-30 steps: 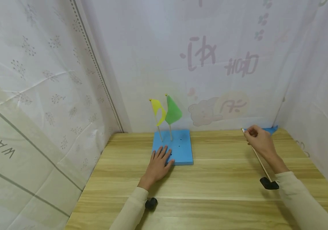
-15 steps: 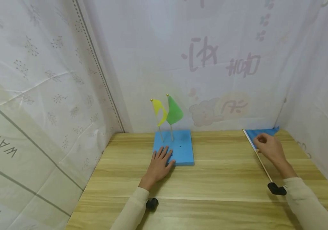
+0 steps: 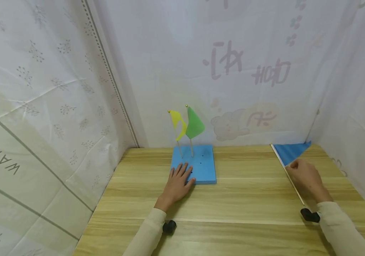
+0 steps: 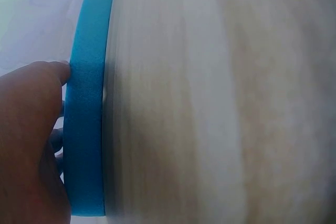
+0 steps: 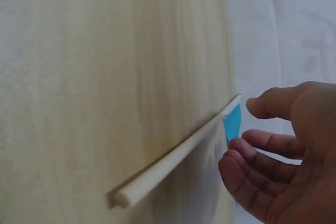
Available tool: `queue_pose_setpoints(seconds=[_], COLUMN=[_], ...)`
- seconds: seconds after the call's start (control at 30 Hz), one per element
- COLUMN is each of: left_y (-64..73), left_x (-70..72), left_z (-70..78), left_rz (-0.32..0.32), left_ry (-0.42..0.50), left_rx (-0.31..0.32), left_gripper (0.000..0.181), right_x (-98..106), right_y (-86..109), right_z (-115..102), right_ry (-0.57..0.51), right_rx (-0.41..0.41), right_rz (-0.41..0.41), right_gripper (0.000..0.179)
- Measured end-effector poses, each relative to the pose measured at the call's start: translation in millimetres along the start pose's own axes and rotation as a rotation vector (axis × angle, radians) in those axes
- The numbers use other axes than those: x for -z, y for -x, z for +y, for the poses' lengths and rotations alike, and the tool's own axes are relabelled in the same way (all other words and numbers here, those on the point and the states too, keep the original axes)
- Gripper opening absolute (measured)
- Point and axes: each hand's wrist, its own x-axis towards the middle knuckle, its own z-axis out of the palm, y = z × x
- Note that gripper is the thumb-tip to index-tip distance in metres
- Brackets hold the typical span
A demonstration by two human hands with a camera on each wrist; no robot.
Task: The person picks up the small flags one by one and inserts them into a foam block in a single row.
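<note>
My left hand lies with spread fingers on a blue foam-like block with small holes in its top. In the left wrist view the thumb touches the edge of the block. A yellow flag and a green flag stand in the block's back left part. At the right, a blue flag lies on the table. My right hand is beside its wooden stick, just below the cloth. In the right wrist view, thumb and loosely bent fingers are apart, with the stick outside them.
The wooden table ends at a printed curtain behind, with more curtain at both sides. Black wrist devices, one by the left sleeve and one by the right sleeve, sit close over the tabletop.
My right hand has left the blue flag's top end and moved down along the stick, to just below the cloth. The blue cloth now shows fully. My left hand has stayed on the block.
</note>
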Motion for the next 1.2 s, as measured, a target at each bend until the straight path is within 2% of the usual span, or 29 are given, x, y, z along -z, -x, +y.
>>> queue_pose_setpoints(seconds=[0.1,0.2,0.5,0.8,0.9,1.1,1.2], left_y=[0.0,-0.3,-1.2,-1.0,-0.8,-0.4,-0.2], left_x=[-0.2,-0.3,-1.6,-3.7,-4.4,-3.0,-1.7], left_z=[0.1,0.1,-0.5,-2.2,-2.5,-1.8,-1.6], left_rz=[-0.003,-0.006,0.001,0.006,0.009,0.009,0.012], left_ry=[-0.001,-0.001,0.003,-0.02,-0.024,-0.022,-0.02], left_rx=[0.005,0.006,0.005,-0.001,-0.003,-0.006,-0.009], left_gripper=[0.064,0.064,0.063,0.064,0.064,0.063,0.063], right_x=[-1,-1,-4,-5,-6,-7,-7], right_y=[1.3,2.2,2.5,3.3,4.1,4.4,2.4], right_z=[2,1,-3,-7,-10,-12,-11], right_ry=[0.023,0.034,0.05,0.02,0.008,0.002,0.024], right_rx=[-0.04,-0.044,-0.069,-0.113,-0.127,-0.13,-0.126], right_rz=[-0.055,-0.079,-0.082,-0.069,-0.069,-0.088,-0.102], right_gripper=[0.043,0.042,0.034,0.021,0.024,0.042,0.043])
